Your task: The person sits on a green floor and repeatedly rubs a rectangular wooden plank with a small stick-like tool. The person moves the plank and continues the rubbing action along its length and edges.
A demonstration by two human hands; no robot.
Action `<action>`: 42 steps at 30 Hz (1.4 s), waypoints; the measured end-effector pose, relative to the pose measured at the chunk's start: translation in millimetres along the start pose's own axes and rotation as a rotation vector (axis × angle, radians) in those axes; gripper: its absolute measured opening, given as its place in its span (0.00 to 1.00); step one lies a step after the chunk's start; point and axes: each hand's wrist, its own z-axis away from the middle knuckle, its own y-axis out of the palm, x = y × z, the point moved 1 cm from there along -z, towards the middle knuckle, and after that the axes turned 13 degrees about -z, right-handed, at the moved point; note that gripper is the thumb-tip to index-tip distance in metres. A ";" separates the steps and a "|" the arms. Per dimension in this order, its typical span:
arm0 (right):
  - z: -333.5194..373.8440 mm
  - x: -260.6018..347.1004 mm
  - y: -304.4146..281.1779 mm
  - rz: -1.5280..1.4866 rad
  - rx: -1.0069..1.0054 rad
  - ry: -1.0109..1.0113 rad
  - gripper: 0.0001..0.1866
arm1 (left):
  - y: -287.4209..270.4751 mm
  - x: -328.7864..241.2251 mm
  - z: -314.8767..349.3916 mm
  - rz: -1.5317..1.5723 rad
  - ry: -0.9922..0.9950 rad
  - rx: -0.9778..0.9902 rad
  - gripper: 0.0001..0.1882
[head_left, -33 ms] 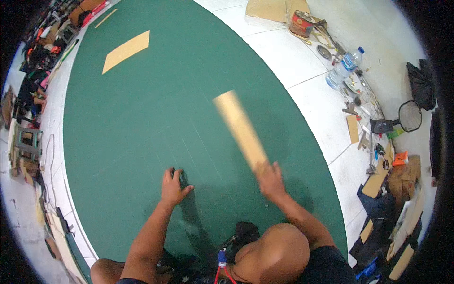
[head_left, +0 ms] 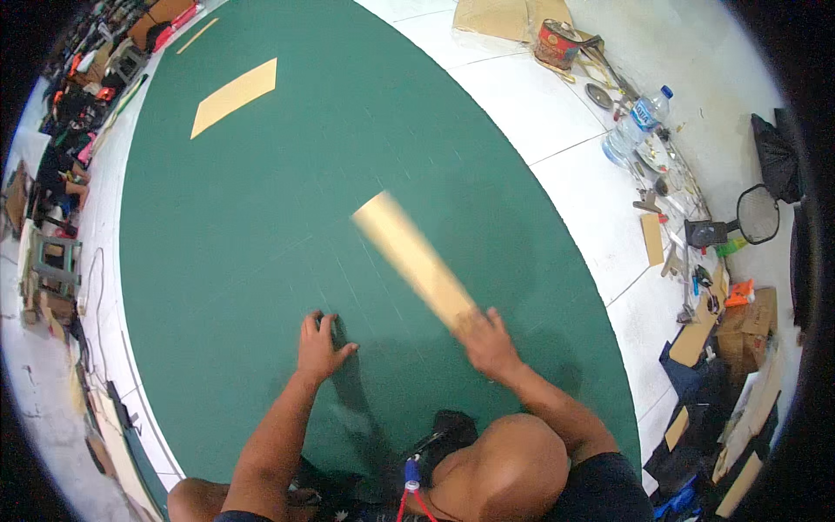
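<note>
My right hand [head_left: 489, 346] grips the near end of a long tan cardboard strip [head_left: 413, 257]. The strip slants away to the far left over a large green cloth [head_left: 261, 244], its far end slightly blurred. On the near part of the cloth, my left hand [head_left: 322, 350] rests with fingers curved and apart, holding nothing. Faint pale lines run across the cloth between and beyond my hands. Farther off on it lie a wide tan cardboard piece [head_left: 235, 97] and a thin tan strip [head_left: 197, 36].
White floor tiles border the cloth. Along the right wall are a water bottle [head_left: 639, 126], a red tin [head_left: 557, 45], scattered tools, a cardboard box [head_left: 746, 329] and a mesh racket [head_left: 758, 214]. A grey-green stool [head_left: 56, 265] and clutter line the left side.
The strip's far end has swung left and nearer to me. My right hand has shifted slightly left and down with it. The left hand stays in place.
</note>
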 end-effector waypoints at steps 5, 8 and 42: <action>-80.5 -31.6 -7.6 -0.048 0.134 -0.155 0.22 | 5.6 -0.3 1.4 -0.010 -0.011 0.009 0.44; -107.5 -127.3 -38.8 -0.007 -0.127 0.444 0.20 | 3.9 -11.4 -2.8 0.034 -0.008 0.004 0.44; 18.9 60.7 9.7 -0.300 -0.212 0.322 0.17 | -25.6 -61.6 -186.6 -0.130 0.294 -0.035 0.46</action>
